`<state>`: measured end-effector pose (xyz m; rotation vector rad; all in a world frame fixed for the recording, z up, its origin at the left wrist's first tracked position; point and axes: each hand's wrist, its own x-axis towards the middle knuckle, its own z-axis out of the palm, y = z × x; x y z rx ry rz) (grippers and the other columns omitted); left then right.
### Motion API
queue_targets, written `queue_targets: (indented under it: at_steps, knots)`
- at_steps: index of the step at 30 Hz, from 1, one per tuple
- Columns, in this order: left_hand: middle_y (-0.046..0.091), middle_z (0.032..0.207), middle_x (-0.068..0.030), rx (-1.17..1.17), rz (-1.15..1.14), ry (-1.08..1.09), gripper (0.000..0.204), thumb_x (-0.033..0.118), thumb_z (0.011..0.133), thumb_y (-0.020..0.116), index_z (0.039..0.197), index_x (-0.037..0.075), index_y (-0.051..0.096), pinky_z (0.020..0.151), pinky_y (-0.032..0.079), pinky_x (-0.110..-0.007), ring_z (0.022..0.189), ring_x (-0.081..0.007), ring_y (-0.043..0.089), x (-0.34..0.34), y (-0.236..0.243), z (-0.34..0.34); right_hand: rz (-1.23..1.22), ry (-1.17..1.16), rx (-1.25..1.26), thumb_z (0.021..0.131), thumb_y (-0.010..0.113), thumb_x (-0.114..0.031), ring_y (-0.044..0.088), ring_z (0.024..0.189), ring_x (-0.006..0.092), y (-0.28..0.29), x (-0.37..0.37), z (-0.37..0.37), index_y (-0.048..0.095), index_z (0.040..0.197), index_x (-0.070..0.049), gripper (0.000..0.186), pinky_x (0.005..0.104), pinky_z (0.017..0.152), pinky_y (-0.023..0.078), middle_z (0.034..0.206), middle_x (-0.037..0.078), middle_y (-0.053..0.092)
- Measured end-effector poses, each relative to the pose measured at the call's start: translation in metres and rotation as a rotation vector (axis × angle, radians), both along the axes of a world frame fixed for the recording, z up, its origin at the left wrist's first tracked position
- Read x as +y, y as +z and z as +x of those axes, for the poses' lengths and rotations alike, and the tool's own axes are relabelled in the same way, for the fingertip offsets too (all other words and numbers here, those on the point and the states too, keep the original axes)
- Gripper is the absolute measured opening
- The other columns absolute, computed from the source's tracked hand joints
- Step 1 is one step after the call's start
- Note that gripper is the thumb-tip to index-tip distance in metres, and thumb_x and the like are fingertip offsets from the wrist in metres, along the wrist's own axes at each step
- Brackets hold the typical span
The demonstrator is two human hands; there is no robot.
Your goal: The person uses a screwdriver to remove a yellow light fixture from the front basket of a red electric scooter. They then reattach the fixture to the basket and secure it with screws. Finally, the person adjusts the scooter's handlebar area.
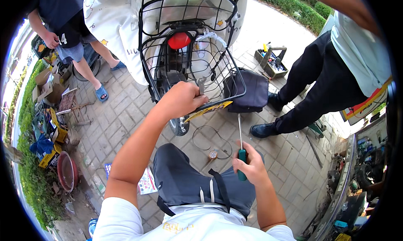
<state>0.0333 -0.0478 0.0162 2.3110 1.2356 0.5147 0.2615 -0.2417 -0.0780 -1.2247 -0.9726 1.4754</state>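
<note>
Left hand point(181, 99), frame centre: arm extended, fingers closed around a wrench point(202, 85) beside the wire basket point(244, 88). Right hand point(254, 164), lower right of centre: elbow bent, fingers wrapped around an upward-pointing screwdriver point(242, 159).

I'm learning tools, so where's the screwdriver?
In the head view, the screwdriver is right of centre, in the right hand, its tip towards the black bag.

Bright outdoor daylight, upper-right pavement point(268, 25) blown near white, brick paving point(115, 115) mostly in soft shade, small glare patch top centre, right-edge clutter point(361, 174) dim; left hand point(181, 99) and right hand point(253, 163) fairly sharp, rim detail soft, strong fisheye bend, black corners, bluish fringe at left rim
</note>
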Motion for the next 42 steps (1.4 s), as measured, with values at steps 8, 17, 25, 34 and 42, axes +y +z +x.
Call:
queue_targets:
  at_steps: [8, 17, 25, 34, 42]
  knots:
    - [0.06, 0.063, -0.0221, 0.055, 0.031, -0.015, 0.033, 0.028, 0.087, 0.068, 0.08, -0.004, 0.07, 0.055, 0.047, -0.04, 0.056, -0.0361, 0.058, 0.0, -0.004, 0.008, 0.009, -0.108, 0.008, 0.097, 0.06, -0.019, 0.054, 0.065, 0.0087, -0.045, -0.022, -0.04, 0.047, 0.138, 0.001, 0.048, 0.0226, 0.056, 0.044, 0.084, 0.006, 0.062]
    - [0.06, 0.063, -0.0196, 0.065, 0.104, 0.017, 0.031, 0.028, 0.087, 0.067, 0.075, 0.0, 0.068, 0.057, 0.046, -0.042, 0.06, -0.0375, 0.058, -0.006, -0.014, 0.018, 0.13, -0.251, -0.095, 0.092, 0.064, -0.011, 0.057, 0.087, 0.0079, -0.047, -0.002, -0.058, 0.053, 0.133, 0.005, 0.045, 0.0224, 0.08, 0.047, 0.107, 0.009, 0.068]
    - [0.061, 0.063, -0.0186, 0.121, 0.072, 0.036, 0.035, 0.035, 0.09, 0.064, 0.078, 0.002, 0.071, 0.06, 0.047, -0.043, 0.063, -0.0377, 0.06, -0.004, -0.013, 0.022, 0.115, -0.224, -0.061, 0.093, 0.064, -0.01, 0.058, 0.096, 0.0082, -0.043, 0.006, -0.055, 0.053, 0.134, 0.004, 0.045, 0.0226, 0.086, 0.046, 0.114, 0.009, 0.067]
    - [0.062, 0.065, -0.0193, 0.064, 0.027, 0.039, 0.038, 0.038, 0.093, 0.059, 0.083, 0.003, 0.071, 0.061, 0.047, -0.044, 0.064, -0.0387, 0.06, -0.006, -0.014, 0.021, 0.041, -0.214, 0.209, 0.096, 0.059, -0.008, 0.046, 0.053, 0.0058, -0.045, 0.004, -0.066, 0.052, 0.137, -0.004, 0.043, 0.0211, 0.044, 0.036, 0.085, 0.007, 0.062]
    - [0.061, 0.065, -0.0194, 0.092, 0.012, -0.021, 0.037, 0.035, 0.094, 0.059, 0.081, 0.003, 0.07, 0.06, 0.046, -0.044, 0.063, -0.0385, 0.059, -0.008, -0.008, 0.019, -0.498, 0.221, 1.398, 0.097, 0.054, -0.022, 0.042, 0.044, 0.0093, -0.048, 0.027, -0.013, 0.055, 0.127, -0.015, 0.031, 0.0216, 0.038, 0.033, 0.08, 0.009, 0.059]
